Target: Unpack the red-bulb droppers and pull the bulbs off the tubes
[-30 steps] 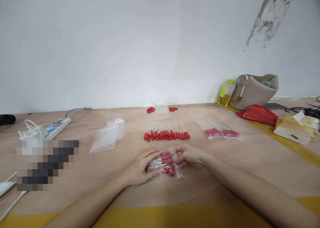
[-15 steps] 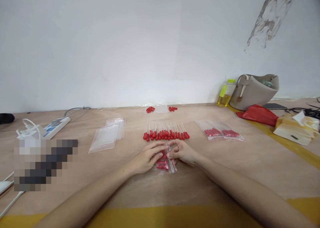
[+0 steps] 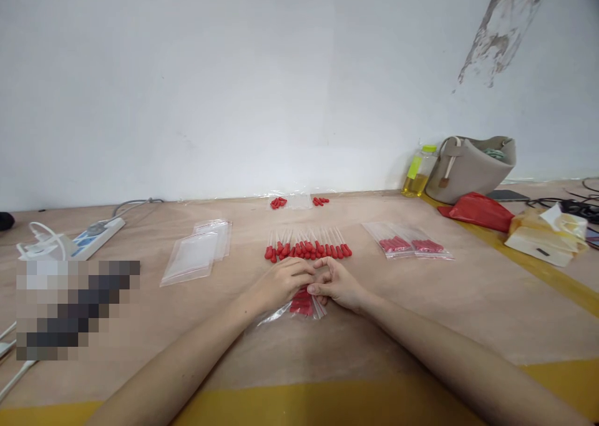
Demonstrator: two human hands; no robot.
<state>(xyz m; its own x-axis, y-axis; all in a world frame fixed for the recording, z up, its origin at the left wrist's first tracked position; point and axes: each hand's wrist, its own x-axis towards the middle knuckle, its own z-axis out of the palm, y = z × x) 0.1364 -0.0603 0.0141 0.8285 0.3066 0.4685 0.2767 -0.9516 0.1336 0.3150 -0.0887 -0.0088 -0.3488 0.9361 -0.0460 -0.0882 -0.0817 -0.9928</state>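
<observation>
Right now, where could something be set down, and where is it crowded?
Bare tabletop lies between the flat bags and left forearm, and between the packed bags and right forearm. Crowded: the middle, where the left hand and right hand meet over a bag by the droppers; and far right, with handbag, bottle and red pouch.

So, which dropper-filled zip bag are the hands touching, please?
The nearest zip bag, touched by left hand and right hand; the other two bags lie farther right.
</observation>
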